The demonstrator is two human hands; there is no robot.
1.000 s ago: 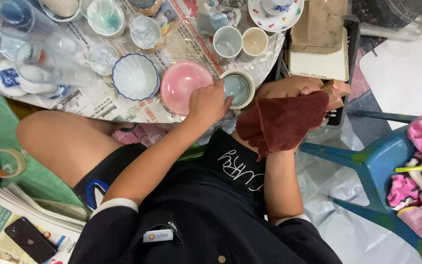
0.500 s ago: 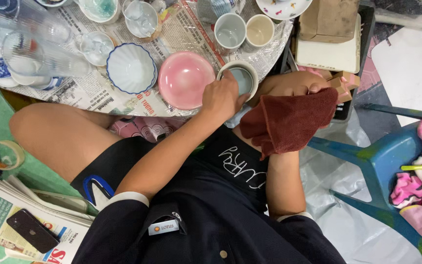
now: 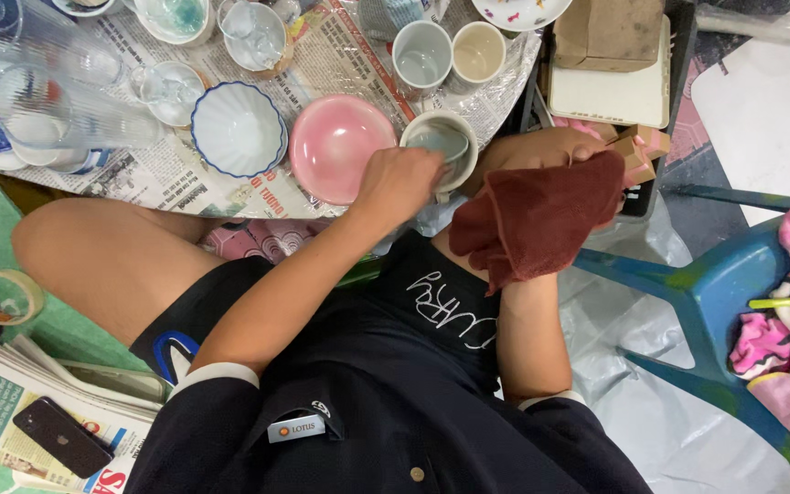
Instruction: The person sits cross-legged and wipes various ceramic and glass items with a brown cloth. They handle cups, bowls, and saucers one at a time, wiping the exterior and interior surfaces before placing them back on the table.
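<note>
Brown cloth (image 3: 541, 220), gripped in right hand (image 3: 541, 151); left hand (image 3: 400, 183) has slid toward 1 o'clock, fingers now closed on grey cup (image 3: 441, 142).

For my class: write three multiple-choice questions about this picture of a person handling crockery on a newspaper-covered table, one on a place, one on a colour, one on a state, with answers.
1. Where is the pink bowl?
A. between the blue-rimmed white bowl and the cup at the left hand
B. on the blue chair
C. on the black phone

2. What colour is the cloth?
A. yellow
B. dark red-brown
C. white

3. What is the left hand doing?
A. lying flat on the knee
B. holding the phone
C. closed at the rim of a pale cup

Answers: 1 A, it lies on the newspaper between those two; 2 B, the cloth draped over the right hand is red-brown; 3 C, its fingers curl at the cup's edge.
</note>
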